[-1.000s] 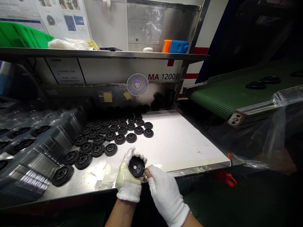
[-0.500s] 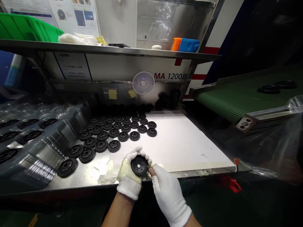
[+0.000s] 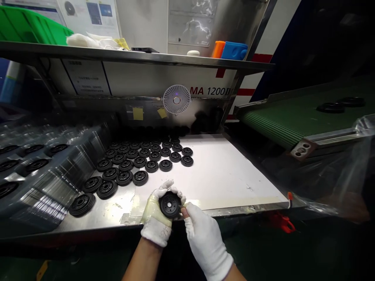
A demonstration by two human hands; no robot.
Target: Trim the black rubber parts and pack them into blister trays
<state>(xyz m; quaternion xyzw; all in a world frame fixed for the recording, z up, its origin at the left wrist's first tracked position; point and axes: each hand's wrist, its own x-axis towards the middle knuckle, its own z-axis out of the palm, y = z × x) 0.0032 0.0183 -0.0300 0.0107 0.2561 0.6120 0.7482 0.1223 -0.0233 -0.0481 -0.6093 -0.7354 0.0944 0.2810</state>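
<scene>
My left hand [image 3: 155, 222], in a white glove with a yellowish coated palm, is shut around a black ribbed disc [image 3: 170, 204], a moulded part with a central hole and small holes around it. My right hand [image 3: 206, 240], also white-gloved, sits at the disc's right edge. Its bare-looking fingertips pinch a small thin tool [image 3: 179, 206], too small to name exactly. Several matching black discs [image 3: 140, 178] lie in rows on the table beyond my hands.
The discs rest on a steel table with a white sheet [image 3: 228, 175]. Stacked clear trays [image 3: 55, 171] holding discs stand at left. A green belt conveyor [image 3: 278, 121] runs at right, under plastic film. Overhead are a steel shelf [image 3: 140, 54], a green bin and a small fan.
My head has turned slightly, shifting the whole scene in view. Both hands stay at the disc, and my left hand still holds it, with only small shifts in grip.
</scene>
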